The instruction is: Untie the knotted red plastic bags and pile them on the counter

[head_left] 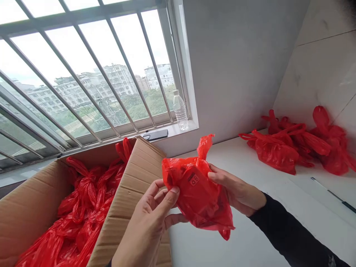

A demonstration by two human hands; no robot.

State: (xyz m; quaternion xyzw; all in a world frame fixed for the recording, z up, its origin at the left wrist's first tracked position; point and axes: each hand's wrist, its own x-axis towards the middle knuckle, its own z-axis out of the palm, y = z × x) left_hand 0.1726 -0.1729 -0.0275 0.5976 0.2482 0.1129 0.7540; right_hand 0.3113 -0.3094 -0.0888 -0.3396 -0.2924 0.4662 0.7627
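While both hands grip it above the white counter [250, 237], the red bag [198, 193] sits between them: left hand [150, 218] pinches its near-left edge, right hand [236, 191] clasps the right side. Left, a cardboard box [133, 185] holds more red bags [83, 207]; far right lies a pile of tied bags [294, 144]; a bottle [180, 110] stands on the sill.

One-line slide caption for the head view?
A red plastic bag held by left hand and right hand beside a cardboard box full of red bags.
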